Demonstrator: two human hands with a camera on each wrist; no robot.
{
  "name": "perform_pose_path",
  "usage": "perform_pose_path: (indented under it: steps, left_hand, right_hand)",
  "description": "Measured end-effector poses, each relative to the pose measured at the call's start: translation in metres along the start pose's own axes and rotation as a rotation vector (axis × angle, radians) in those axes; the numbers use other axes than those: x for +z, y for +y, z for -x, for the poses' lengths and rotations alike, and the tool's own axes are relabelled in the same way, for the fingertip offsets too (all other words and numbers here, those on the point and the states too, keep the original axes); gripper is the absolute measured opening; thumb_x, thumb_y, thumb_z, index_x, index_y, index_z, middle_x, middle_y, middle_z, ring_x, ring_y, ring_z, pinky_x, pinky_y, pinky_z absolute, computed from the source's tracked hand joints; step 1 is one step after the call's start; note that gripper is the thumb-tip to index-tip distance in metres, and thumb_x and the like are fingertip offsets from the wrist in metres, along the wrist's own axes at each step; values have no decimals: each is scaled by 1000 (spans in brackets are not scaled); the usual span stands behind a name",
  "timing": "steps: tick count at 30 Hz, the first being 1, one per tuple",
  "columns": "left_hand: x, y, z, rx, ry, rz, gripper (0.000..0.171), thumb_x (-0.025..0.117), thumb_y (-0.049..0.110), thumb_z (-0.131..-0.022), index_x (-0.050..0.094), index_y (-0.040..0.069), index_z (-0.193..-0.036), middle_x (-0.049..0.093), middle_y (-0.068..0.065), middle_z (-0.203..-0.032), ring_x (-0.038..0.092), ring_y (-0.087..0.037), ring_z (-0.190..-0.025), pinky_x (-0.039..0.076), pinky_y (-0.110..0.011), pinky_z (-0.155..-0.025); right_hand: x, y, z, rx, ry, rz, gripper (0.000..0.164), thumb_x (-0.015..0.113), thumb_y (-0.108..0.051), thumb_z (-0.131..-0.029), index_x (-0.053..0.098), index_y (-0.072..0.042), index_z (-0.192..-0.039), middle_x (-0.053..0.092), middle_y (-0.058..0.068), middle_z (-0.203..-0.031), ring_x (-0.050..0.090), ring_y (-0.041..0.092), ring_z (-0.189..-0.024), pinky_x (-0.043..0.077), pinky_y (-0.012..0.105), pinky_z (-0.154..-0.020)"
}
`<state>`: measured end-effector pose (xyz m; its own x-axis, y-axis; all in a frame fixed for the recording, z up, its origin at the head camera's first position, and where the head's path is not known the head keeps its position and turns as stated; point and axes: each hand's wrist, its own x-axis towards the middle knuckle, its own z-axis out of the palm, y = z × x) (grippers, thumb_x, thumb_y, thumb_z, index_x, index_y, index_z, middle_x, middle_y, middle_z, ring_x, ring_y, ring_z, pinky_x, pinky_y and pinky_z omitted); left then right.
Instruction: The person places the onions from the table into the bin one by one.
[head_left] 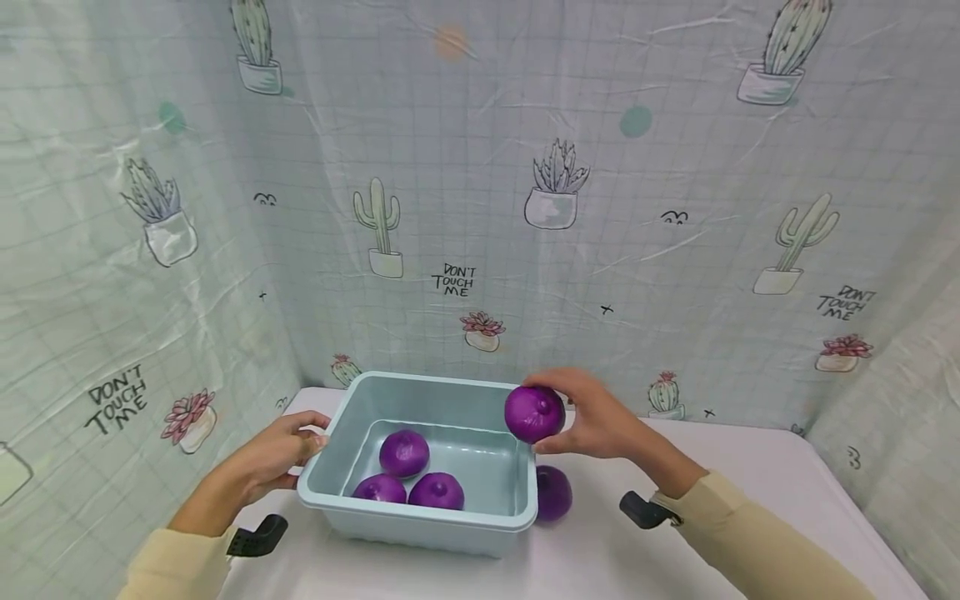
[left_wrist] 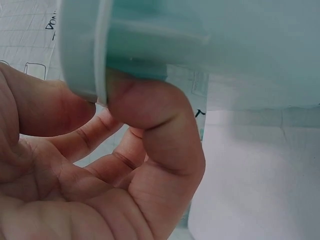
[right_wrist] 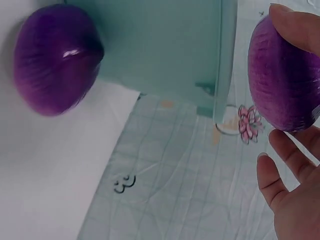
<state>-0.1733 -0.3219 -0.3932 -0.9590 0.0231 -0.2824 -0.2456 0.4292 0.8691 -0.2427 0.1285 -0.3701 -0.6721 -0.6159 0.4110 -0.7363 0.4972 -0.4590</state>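
Observation:
A pale blue-green plastic bin (head_left: 420, 532) stands on the white table with three purple onions (head_left: 404, 454) inside, toward its left. My left hand (head_left: 281, 454) grips the bin's left rim; in the left wrist view, thumb and bent index finger pinch that rim (left_wrist: 80, 50). At the opposite side, my right hand (head_left: 596, 417) holds another purple onion (head_left: 534, 414) just above the right rim, thumb and fingers around it. One more onion (head_left: 553, 496) lies on the table against the bin's right side, and also appears in the right wrist view at upper left.
The white table (head_left: 720, 483) extends to the right of the bin. Behind and at both sides hangs a grey-green cloth (head_left: 487, 242) printed with cacti and lettering. A black strap device (head_left: 258, 536) sits on each wrist, over beige sleeves.

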Motion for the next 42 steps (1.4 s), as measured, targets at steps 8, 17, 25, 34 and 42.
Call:
perform_pose_path:
  steps: [8, 17, 25, 34, 42]
  left_hand:
    - [0, -1, -1, -6, 10, 7, 36, 49, 11, -107, 47, 2, -142, 63, -22, -128, 66, -29, -105, 61, -45, -77]
    - [2, 1, -1, 6, 7, 23, 34, 48, 10, -107, 49, 1, -139, 64, -21, -124, 66, -29, -103, 61, -45, -76]
    - [0, 2, 1, -6, 2, 31, 34, 48, 9, -107, 48, 1, -140, 64, -21, -125, 66, -30, -104, 61, -46, -76]
    - [-1, 2, 3, -12, -5, 42, 33, 48, 9, -107, 48, 1, -139, 64, -21, -125, 65, -30, -104, 61, -46, -76]
    - [-2, 4, 5, -15, -13, 46, 33, 48, 9, -107, 48, 1, -139, 64, -21, -124, 66, -29, -103, 61, -46, -76]
  right_hand:
    - [15, -14, -28, -17, -61, -20, 81, 98, -30, -66, 64, -21, -138, 67, 0, -137, 58, 26, -132, 48, 54, -106]
    - [28, -23, -52, -64, -143, -5, 78, 95, -34, -69, 64, -18, -139, 68, 1, -137, 60, 27, -132, 46, 54, -110]
    - [39, -29, -76, -91, -245, 2, 77, 94, -32, -71, 63, -16, -140, 69, 2, -137, 62, 24, -128, 49, 48, -109]
    - [55, -33, -87, -81, -365, 45, 75, 94, -30, -72, 63, -17, -139, 71, 1, -130, 60, 20, -118, 49, 42, -103]
    - [68, -32, -89, -22, -449, 67, 75, 95, -27, -73, 61, -23, -140, 70, -2, -127, 51, 18, -114, 51, 34, -94]
